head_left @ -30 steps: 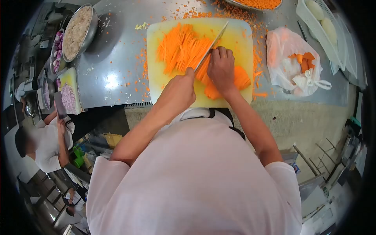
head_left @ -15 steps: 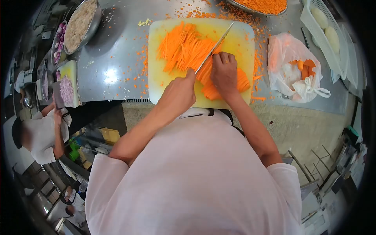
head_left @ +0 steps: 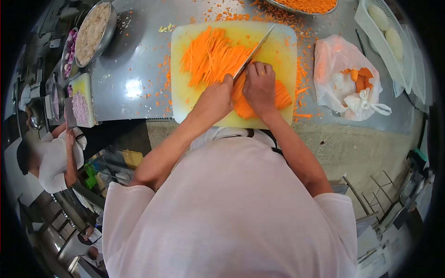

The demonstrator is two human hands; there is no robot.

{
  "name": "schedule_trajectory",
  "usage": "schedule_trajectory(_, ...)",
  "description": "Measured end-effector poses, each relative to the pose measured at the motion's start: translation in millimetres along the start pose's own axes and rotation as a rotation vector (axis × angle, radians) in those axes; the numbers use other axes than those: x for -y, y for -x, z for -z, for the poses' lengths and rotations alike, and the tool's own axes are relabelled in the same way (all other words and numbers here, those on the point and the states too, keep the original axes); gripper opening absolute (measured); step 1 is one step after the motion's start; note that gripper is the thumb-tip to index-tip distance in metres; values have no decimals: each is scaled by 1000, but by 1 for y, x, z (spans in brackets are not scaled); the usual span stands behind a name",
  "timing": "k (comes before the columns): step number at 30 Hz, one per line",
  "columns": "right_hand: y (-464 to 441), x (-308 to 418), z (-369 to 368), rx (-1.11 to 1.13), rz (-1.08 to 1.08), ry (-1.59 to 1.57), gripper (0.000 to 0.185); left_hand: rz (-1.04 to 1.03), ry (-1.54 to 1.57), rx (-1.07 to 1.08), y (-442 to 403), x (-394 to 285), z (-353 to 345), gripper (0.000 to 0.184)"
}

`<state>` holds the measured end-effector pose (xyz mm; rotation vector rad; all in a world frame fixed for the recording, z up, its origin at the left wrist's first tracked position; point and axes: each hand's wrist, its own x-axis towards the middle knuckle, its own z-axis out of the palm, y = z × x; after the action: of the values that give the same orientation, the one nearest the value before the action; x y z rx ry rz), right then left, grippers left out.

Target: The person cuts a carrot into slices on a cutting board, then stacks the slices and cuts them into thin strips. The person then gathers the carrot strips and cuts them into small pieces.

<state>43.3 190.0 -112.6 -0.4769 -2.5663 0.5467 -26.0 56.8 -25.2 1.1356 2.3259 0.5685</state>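
My left hand (head_left: 214, 99) is wrapped round the handle of a kitchen knife (head_left: 255, 50), whose blade slants up and to the right over the cutting board (head_left: 182, 102). Beside the blade, my right hand (head_left: 260, 87) presses with curled fingers on a row of overlapping carrot slices (head_left: 282, 96). Left of the knife lies a loose heap of thin carrot strips (head_left: 208, 55). The board is whitish with yellow staining. The handle is mostly hidden in my left fist, and part of the slices is under my right hand.
Orange bits litter the metal table (head_left: 139, 46). A bowl of chopped carrot (head_left: 308, 4) stands at the back. To the right are a plastic bag with carrots (head_left: 345, 78) and a white basket (head_left: 394, 60). On the left, a metal bowl (head_left: 109, 34) and a co-worker (head_left: 58, 155) holding a blade.
The view has shifted slightly, moving the board a little left in frame. Both hands stay close together on the board, knife still held; the blade sits at nearly the same slant.
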Motion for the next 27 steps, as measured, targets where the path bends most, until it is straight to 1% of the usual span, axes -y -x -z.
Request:
schedule_trajectory(2,-1,-3,-5,-16,-14,8,20,1,-14,22,0,-3,11,11)
schedule_trajectory(4,1,-1,0,1,-27,0,20,126,21,52,13,-1,0,11)
schedule_trajectory(5,-2,-1,1,2,-18,-3,20,123,19,53,8,5,-8,11)
schedule_trajectory(7,-3,-1,2,1,-15,-14,20,30,-4,2,-5,6,-17,13)
schedule_trajectory(8,-4,-2,1,1,-6,-26,21,34,-1,-7,-3,8,-16,13)
schedule_trajectory(10,-3,-3,-4,-27,3,-21,21,91,14,57,0,-11,16,14)
schedule_trajectory(11,-1,-4,-6,-53,0,-10,22,89,12,62,3,-12,15,14)
schedule_trajectory(12,1,-3,-4,-47,-11,-10,22,131,28,76,10,-12,10,16)
schedule_trajectory(14,-1,-1,1,5,-35,-44,21,170,41,83,11,-5,-4,17)
schedule_trajectory(16,-4,-2,1,-13,-28,-37,20,86,23,-1,-5,4,-25,17)
schedule_trajectory(19,-2,-1,1,-10,-8,-49,18,52,61,-15,-18,8,-26,16)
schedule_trajectory(23,-4,0,5,16,-14,-67,17,74,34,-51,-17,9,-27,17)
schedule_trajectory(26,-6,0,6,-12,-2,-101,16,91,73,-97,-13,15,-27,16)
schedule_trajectory(27,-6,0,5,-8,11,-105,16,96,36,-107,-12,19,-24,15)
